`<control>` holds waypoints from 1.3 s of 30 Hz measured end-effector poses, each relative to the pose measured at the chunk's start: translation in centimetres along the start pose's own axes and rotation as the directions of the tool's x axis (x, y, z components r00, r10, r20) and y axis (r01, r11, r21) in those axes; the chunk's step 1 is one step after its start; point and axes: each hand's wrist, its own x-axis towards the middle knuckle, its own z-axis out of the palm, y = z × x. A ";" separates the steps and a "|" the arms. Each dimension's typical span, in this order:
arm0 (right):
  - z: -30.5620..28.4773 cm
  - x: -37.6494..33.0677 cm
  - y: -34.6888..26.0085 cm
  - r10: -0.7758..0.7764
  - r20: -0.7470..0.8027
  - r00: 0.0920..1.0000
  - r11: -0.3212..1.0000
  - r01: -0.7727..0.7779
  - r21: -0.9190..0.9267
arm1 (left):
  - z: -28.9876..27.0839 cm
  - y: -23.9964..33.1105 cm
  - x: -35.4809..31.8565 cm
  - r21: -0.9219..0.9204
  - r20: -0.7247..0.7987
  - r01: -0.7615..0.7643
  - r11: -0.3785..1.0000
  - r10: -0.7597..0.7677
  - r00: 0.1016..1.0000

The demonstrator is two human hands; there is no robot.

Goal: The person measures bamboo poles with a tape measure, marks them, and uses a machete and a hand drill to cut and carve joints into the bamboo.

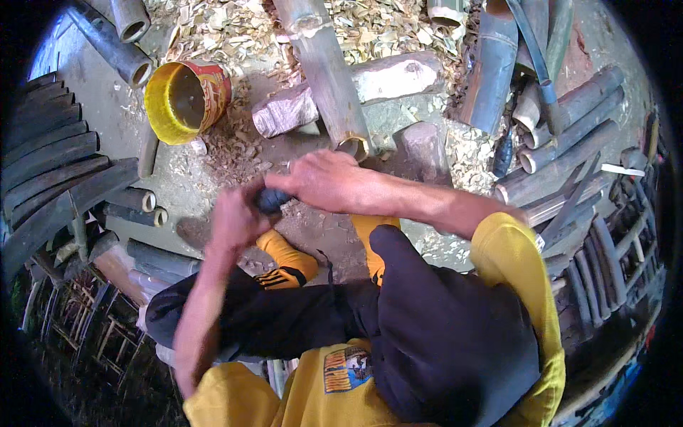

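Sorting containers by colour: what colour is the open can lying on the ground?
The can is yellow inside and at the rim, with a reddish printed outside, seen in the head view.

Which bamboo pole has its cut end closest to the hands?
The thick pole slanting down from top centre; its open end sits just above the right hand. The others lie off at the sides.

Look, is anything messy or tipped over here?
Yes. The yellow can lies on its side, open mouth showing, and wood shavings are scattered over the ground around the bamboo pole. Both hands, left and right, grip a dark handle.

Bamboo pole (329,78) and log (356,89) ahead – bare ground (92,78) leftward
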 end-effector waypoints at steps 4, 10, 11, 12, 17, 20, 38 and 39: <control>-1.4 -0.4 0.1 0.213 -0.191 0.958 0.945 -0.152 0.290 | -6.7 5.3 4.9 0.452 0.164 -0.216 0.866 0.157 0.974; -0.8 -1.1 0.0 0.436 -0.499 0.749 0.866 -0.201 0.457 | -8.5 9.0 11.1 0.609 0.319 -0.625 0.488 0.570 0.757; -0.1 -1.3 0.1 0.363 -0.471 0.804 0.918 -0.221 0.330 | -7.5 7.3 10.3 0.617 0.286 -0.525 0.586 0.455 0.843; 0.1 -1.6 0.1 0.292 -0.443 0.847 0.954 -0.230 0.190 | -6.7 5.6 8.4 0.521 0.258 -0.501 0.691 0.432 0.864; -4.1 -5.1 -3.0 -0.169 -0.581 0.796 0.984 0.173 -0.050 | -4.1 0.4 -0.9 -0.377 0.296 0.166 0.911 -0.051 0.954; -5.3 -6.4 -4.1 0.256 -0.666 0.701 0.902 0.074 0.424 | -1.5 2.3 -2.5 -0.702 -0.084 0.033 0.711 -0.128 0.988; 4.3 -16.1 -0.6 0.463 -0.458 0.759 0.885 -0.364 0.291 | 10.0 10.8 4.3 -0.870 0.350 0.332 0.364 -0.019 0.937; 4.6 -15.7 -1.0 0.601 -0.330 0.728 0.792 -0.491 0.362 | 10.0 10.8 3.8 -0.869 0.359 0.356 0.344 -0.058 0.931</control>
